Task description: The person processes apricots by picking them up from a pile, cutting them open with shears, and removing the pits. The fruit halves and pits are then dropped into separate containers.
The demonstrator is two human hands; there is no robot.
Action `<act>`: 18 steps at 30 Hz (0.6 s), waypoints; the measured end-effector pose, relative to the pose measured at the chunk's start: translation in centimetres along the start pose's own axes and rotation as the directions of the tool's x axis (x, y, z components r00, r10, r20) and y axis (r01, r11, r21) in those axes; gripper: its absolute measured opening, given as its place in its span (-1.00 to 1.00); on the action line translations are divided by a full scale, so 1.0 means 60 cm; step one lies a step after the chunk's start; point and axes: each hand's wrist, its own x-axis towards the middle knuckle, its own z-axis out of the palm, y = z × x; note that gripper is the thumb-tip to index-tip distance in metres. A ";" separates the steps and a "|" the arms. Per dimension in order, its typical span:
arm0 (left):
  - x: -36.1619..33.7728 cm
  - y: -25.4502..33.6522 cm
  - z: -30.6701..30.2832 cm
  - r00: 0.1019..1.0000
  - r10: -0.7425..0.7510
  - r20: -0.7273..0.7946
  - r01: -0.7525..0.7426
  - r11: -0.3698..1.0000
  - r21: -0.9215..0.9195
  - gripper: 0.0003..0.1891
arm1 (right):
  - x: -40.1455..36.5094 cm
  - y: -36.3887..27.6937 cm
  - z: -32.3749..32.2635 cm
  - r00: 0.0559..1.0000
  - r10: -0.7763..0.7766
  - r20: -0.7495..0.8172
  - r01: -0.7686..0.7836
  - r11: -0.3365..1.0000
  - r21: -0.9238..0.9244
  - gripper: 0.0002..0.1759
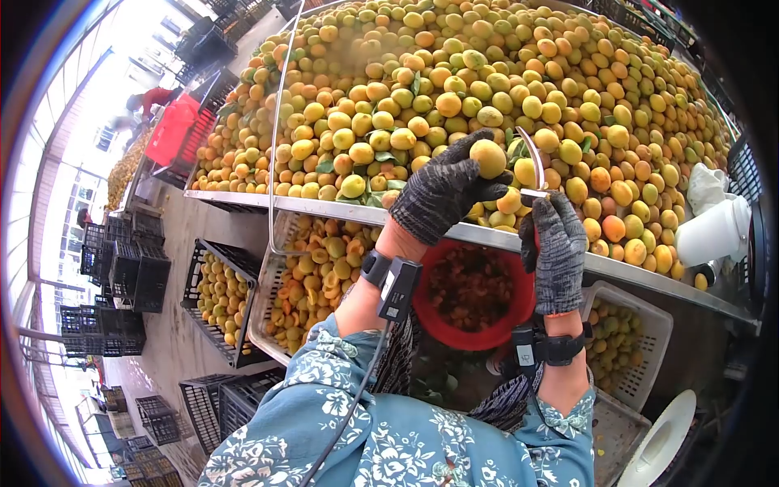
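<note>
My left hand (445, 188), in a dark grey knit glove, is closed around a yellow-orange apricot (488, 159) held up over the table's front edge. My right hand (558, 247), gloved alike, grips a curved-bladed knife (531, 156), its thin pale blade pointing up and arching beside the apricot. A small gap shows between blade and fruit. The knife's handle is mostly hidden in my fingers. Behind both hands spreads a large heap of apricots (454, 104) with some green leaves. Below them stands a red tub (423, 315) with wet brownish pieces inside.
A metal table rim (324, 206) runs in front of me. Crates of split apricots (320, 272) and whole fruit (221, 288) stand at left. At right are a pale crate (649, 357), a white bucket (714, 231) and a white round lid (661, 438). Another person (154, 99) is far left.
</note>
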 end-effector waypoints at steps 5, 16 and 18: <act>-0.008 -0.008 0.004 0.874 -0.428 0.232 0.326 0.161 -0.932 -0.47 | -0.013 -0.003 0.022 0.996 0.091 0.021 -0.092 0.994 0.057 -0.80; -0.007 -0.014 -0.006 0.902 -0.424 0.085 0.328 0.541 -0.774 -0.50 | -0.037 0.018 0.042 1.000 -0.021 0.001 0.021 0.978 -0.207 -0.71; -0.007 -0.008 -0.007 0.884 -0.455 0.108 0.342 0.473 -0.812 -0.52 | -0.039 0.021 0.044 0.987 -0.159 -0.012 0.145 0.924 -0.354 -0.68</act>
